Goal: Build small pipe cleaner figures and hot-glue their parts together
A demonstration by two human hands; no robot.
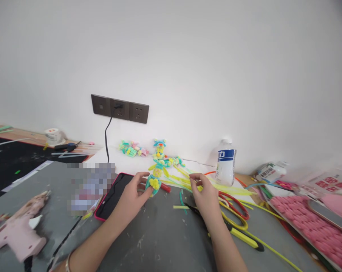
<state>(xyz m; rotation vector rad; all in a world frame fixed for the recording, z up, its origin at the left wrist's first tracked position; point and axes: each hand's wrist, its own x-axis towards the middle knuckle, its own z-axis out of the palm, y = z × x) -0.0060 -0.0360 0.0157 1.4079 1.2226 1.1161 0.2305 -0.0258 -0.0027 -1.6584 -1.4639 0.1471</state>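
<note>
My left hand [138,189] pinches a small teal and yellow handmade figure [154,182] between thumb and fingers, above the grey mat. To its right my right hand [205,190] is curled, with thumb and index finger close together; whatever they hold, if anything, is too small to make out. Thin yellow strips [184,175] lie behind the hands. Under my right wrist are scissors with yellow handles [240,223] and red handles [241,204], partly hidden. Teal scraps [182,198] and a red stick-like item [165,187] lie between the hands.
Finished-looking colourful figures [159,149] stand by the wall. A phone [112,198] lies left of my left hand, a pink glue gun [23,234] further left. Right are a water bottle [226,162], a yellow-black cutter [246,238] and a pink braided item [304,223]. A cord [106,139] hangs from the socket.
</note>
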